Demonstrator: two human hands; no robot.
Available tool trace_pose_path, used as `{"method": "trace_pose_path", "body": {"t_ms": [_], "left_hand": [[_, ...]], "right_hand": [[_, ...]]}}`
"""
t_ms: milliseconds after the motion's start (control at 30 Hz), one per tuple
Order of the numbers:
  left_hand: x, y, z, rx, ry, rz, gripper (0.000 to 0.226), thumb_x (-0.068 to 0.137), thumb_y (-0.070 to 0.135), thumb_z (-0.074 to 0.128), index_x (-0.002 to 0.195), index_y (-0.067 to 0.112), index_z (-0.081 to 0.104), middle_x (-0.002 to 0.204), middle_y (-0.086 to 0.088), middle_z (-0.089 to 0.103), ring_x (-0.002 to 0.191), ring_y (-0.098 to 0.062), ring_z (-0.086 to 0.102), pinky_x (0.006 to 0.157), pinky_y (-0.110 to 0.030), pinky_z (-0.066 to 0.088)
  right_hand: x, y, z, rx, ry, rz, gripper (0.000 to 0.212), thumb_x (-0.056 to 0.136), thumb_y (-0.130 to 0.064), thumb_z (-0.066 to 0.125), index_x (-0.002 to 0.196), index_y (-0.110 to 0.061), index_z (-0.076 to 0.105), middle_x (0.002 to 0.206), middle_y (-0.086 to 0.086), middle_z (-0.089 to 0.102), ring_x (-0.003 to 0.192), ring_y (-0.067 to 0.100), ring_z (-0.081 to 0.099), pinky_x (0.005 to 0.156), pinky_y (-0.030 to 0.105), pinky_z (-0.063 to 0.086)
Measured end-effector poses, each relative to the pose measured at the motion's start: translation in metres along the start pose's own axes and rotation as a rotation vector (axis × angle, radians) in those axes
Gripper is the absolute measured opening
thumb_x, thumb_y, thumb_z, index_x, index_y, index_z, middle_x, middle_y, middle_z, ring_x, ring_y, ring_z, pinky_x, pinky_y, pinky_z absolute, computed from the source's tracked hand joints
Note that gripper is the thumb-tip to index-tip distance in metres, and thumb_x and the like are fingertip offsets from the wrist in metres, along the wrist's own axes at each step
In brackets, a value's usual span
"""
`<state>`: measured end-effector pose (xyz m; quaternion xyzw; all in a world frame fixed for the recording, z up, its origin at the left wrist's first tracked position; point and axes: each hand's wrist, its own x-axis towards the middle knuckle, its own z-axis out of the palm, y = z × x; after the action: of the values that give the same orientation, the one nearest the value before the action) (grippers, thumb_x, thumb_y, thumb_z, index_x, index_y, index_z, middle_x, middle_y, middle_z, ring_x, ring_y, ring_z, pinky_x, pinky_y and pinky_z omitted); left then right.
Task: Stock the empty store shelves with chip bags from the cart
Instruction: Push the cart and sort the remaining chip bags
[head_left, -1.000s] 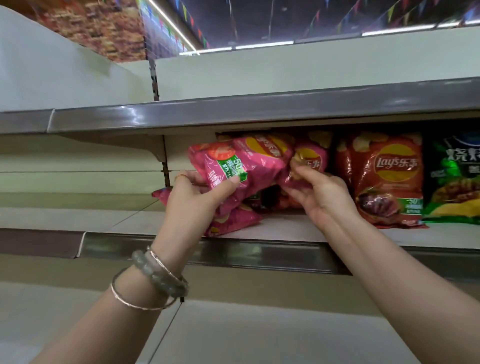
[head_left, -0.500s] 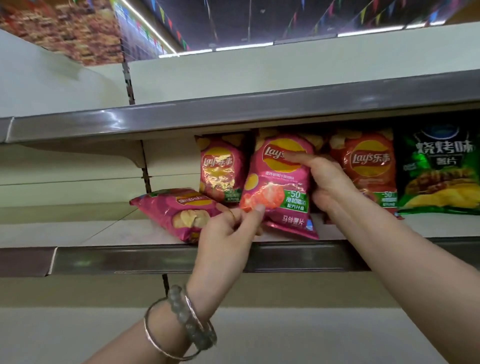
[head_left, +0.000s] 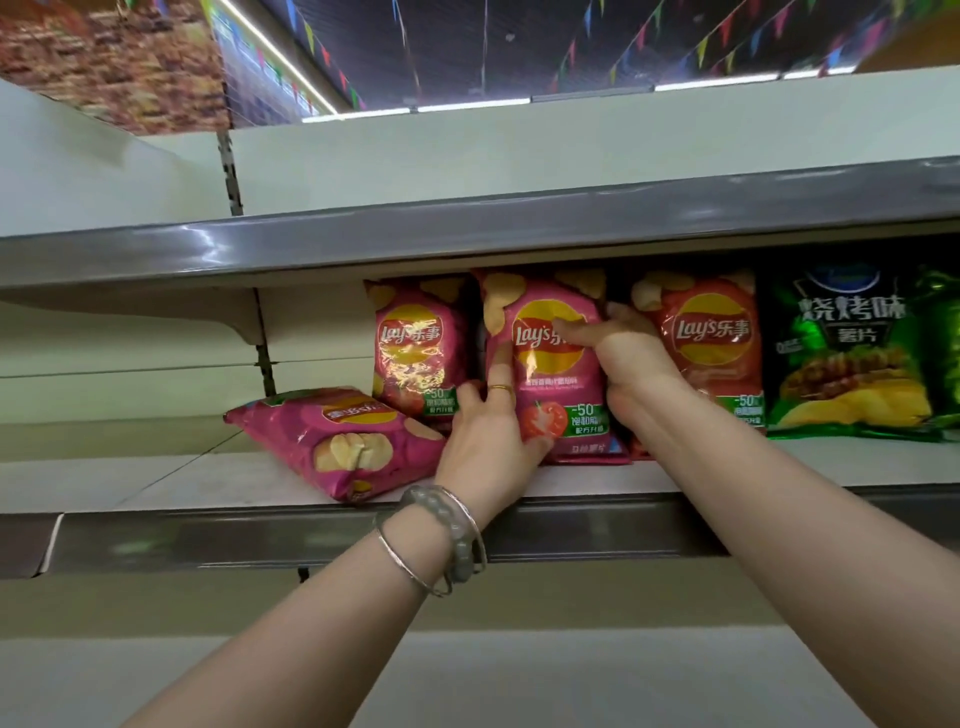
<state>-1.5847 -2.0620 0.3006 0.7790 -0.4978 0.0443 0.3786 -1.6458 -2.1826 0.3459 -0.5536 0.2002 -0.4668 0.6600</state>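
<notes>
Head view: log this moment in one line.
pink bag upright on shelf | left hand holds lower left | right hand holds right side

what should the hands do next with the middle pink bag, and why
Probably let go of the middle bag. It stands upright on the shelf, yet the left hand and right hand both grip it. Once free, the hands could stand up the flat bag lying to its left.
</notes>
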Motion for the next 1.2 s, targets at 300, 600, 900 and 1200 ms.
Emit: {"method": "trace_pose_path", "body": {"t_ms": [300,600,900,1200], "left_hand": [[0.007,0.006,0.005,0.167,-0.047,-0.028,0.087,0.094,0.034,0.054,0.149,0.026,-0.012,0.135,-0.013,0.031,0.119,-0.035,0.048,0.1,-0.042,0.042],[-0.009,0.006,0.003,0.139,0.208,0.019,0.083,0.086,0.03,0.063,0.149,0.012,0.012,0.139,-0.014,0.035,0.126,-0.033,0.041,0.098,-0.04,0.04],[-0.043,-0.033,-0.072,0.441,0.539,-0.157,0.047,0.088,0.038,0.057,0.129,0.014,0.052,0.129,-0.011,0.047,0.121,-0.029,0.04,0.099,-0.036,0.032],[-0.047,-0.091,-0.112,-0.573,0.495,-0.574,0.037,0.091,0.024,0.059,0.118,0.001,0.047,0.104,-0.007,0.058,0.075,-0.013,0.055,0.054,-0.016,0.049]], "right_hand": [[-0.01,0.0,-0.006,-0.569,0.017,-0.12,0.07,0.085,-0.039,0.064,0.141,-0.01,0.031,0.133,0.013,0.051,0.115,0.032,0.055,0.092,0.042,0.05],[-0.055,0.001,0.01,-0.867,-0.07,-0.785,0.031,0.09,-0.015,0.057,0.119,-0.004,0.055,0.125,0.013,0.051,0.116,0.024,0.048,0.086,0.013,0.028],[-0.051,0.01,0.075,-0.95,-0.534,-0.416,0.02,0.09,-0.028,0.056,0.093,-0.011,0.065,0.085,0.005,0.063,0.078,0.02,0.057,0.067,0.031,0.045],[-0.068,0.044,0.116,-1.159,-0.778,-0.334,0.068,0.072,-0.051,0.069,0.128,-0.021,0.047,0.116,0.002,0.058,0.102,0.02,0.056,0.086,0.032,0.049]]}}
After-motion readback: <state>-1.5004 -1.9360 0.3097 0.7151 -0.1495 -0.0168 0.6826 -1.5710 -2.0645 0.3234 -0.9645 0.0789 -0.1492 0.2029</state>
